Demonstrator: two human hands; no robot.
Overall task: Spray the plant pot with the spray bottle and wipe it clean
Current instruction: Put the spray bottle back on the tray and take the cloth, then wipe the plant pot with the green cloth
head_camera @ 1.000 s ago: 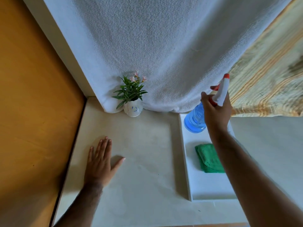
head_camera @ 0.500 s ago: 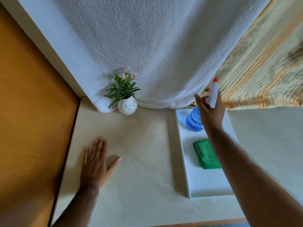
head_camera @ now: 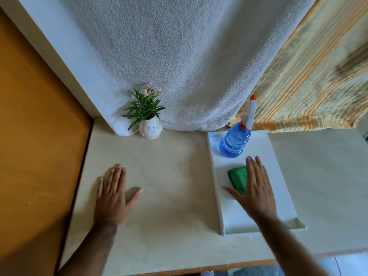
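Note:
A small white plant pot (head_camera: pixel 150 130) with a blue smiley face and green leaves stands at the back of the table against the white towel. The blue spray bottle (head_camera: pixel 235 141) with a white and red nozzle stands upright at the far end of the white tray (head_camera: pixel 282 188). A folded green cloth (head_camera: pixel 238 179) lies in the tray. My right hand (head_camera: pixel 256 188) hovers flat and open over the cloth, covering its right part. My left hand (head_camera: pixel 112 196) rests flat on the table, fingers apart, well in front of the pot.
A white towel (head_camera: pixel 179 56) hangs behind the table, with a striped yellow curtain (head_camera: pixel 318 76) to its right. An orange wooden panel (head_camera: pixel 35 136) borders the table on the left. The table's front edge (head_camera: pixel 199 268) runs along the bottom.
My right hand let go of the spray bottle, which now stands in the tray, and drew back over the green cloth. My left hand stayed flat on the table.

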